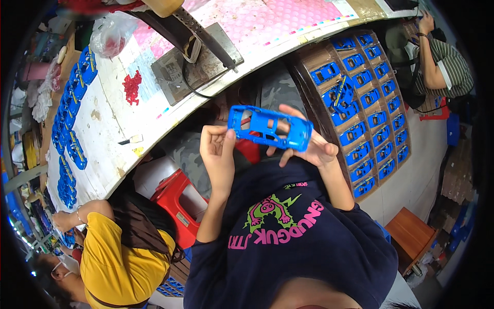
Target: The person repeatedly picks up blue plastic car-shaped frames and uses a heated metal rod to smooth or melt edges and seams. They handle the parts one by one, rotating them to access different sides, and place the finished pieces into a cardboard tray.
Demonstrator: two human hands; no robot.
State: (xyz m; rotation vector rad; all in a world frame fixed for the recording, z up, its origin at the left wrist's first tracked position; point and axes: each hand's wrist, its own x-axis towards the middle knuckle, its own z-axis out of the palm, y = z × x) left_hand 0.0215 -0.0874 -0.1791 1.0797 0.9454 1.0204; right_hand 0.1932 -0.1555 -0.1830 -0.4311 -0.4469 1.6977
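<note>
Left hand [218, 149] and right hand [320, 149] grip a blue car shell [259, 124] between them.

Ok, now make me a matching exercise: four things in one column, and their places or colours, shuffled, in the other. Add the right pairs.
1. Car shell
2. Tray
3. Red bits
4. Stool

A. In a loose pile on the table
B. Next to the co-worker in yellow
C. Held by the left hand and right hand
D. Brown, to the person's right

Pairs: 1-C, 2-D, 3-A, 4-B
</note>
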